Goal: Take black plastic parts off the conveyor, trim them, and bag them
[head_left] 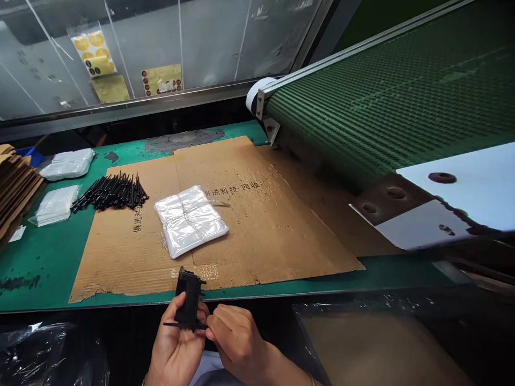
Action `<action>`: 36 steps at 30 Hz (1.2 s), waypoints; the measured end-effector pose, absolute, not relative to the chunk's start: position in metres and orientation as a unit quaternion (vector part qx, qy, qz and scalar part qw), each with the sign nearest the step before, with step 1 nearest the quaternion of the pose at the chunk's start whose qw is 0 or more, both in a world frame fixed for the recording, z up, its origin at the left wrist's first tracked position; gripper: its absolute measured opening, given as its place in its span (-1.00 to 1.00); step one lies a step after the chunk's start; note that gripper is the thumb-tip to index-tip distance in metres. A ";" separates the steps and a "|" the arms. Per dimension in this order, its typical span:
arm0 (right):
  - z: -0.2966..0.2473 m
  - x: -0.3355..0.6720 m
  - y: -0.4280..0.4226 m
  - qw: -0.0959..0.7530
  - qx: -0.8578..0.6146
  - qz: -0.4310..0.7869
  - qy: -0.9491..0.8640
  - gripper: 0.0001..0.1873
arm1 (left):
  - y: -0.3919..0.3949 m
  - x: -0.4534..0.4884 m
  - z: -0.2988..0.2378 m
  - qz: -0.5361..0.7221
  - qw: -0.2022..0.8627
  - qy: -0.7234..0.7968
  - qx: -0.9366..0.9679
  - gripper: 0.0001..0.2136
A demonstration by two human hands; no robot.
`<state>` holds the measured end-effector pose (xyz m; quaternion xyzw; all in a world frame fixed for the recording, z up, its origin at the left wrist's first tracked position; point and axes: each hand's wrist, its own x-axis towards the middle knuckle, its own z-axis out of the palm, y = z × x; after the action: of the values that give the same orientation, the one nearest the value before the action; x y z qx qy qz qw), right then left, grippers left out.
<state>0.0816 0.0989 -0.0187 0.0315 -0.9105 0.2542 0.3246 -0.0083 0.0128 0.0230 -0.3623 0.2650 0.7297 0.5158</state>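
Head view: left hand (177, 343) wrapped around black plastic part (189, 297), bottom centre, thumb side up. Right hand (235, 335) bunched, pinching thin black rod (169, 324) at part's base. Nothing between hands and part. Beyond, on green bench (48, 268): cardboard sheet (261, 236) under plastic bags (189, 220) and black pins (112, 192), center left. Conveyor belt (386, 91) upper right.

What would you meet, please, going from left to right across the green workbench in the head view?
Stacked brown corrugated cardboard → folded white plastic bags → pile of thin black rods → clear plastic bag bundle → green ribbed conveyor belt
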 end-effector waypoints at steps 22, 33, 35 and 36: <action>-0.004 0.093 0.129 0.286 0.051 0.338 -0.895 -0.52 | -0.003 -0.003 0.003 0.727 0.554 0.344 -0.214 -0.84; 0.002 0.093 0.118 0.314 0.036 0.205 -0.926 -0.54 | 0.001 0.002 -0.004 0.744 0.533 0.346 -0.208 -0.83; 0.001 0.094 0.118 0.305 0.056 0.201 -0.929 -0.52 | 0.001 0.002 -0.005 0.741 0.523 0.353 -0.230 -0.83; 0.001 0.096 0.118 0.298 0.068 0.201 -0.931 -0.51 | 0.001 0.001 -0.006 0.739 0.520 0.355 -0.237 -0.82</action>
<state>0.0957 0.1184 0.0008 0.0681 -0.9307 0.2005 0.2983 0.0015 0.0006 -0.0061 -0.2375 0.3553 0.7392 0.5205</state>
